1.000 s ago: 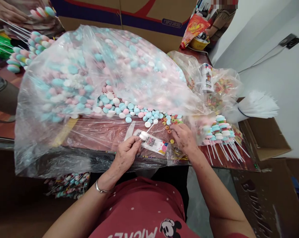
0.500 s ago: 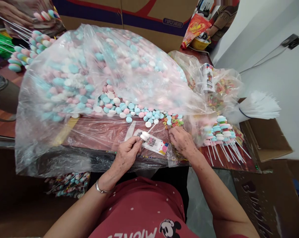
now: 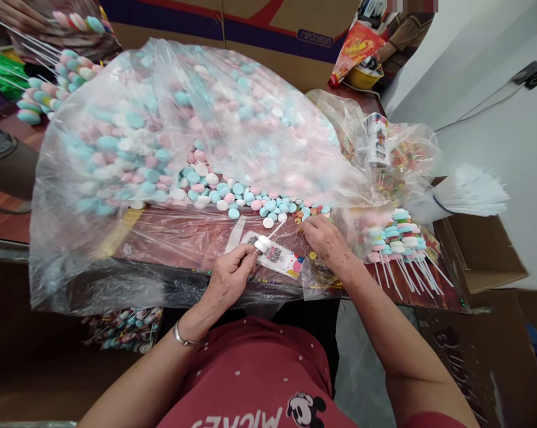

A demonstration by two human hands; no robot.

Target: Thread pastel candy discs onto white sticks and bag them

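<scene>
My left hand [image 3: 233, 276] is closed on a thin white stick with white marshmallows [image 3: 262, 244] threaded on it, its bare tip pointing up and right. Bent fingers on my right hand [image 3: 326, 241] rest at a small pile of coloured gummy rings [image 3: 306, 213]; whatever is between the fingertips is hidden. One yellow ring [image 3: 312, 255] lies by that hand. Beneath the stick, a printed plastic wrapper [image 3: 275, 257] lies flat on the table. Loose pink, blue and white marshmallows [image 3: 233, 193] spill from a large clear bag [image 3: 250, 113] just beyond my hands.
Finished marshmallow skewers [image 3: 402, 244] lie at the right, near a bundle of white sticks [image 3: 468, 193] and an open cardboard box [image 3: 486, 252]. Bags of gummies [image 3: 406, 151] stand behind them. At the upper left, another person's hand [image 3: 19, 15] is near more skewers.
My right hand has moved slightly up over the gummy rings, covering more of them, and a yellow ring now shows by it. My left hand keeps its hold on the stick.
</scene>
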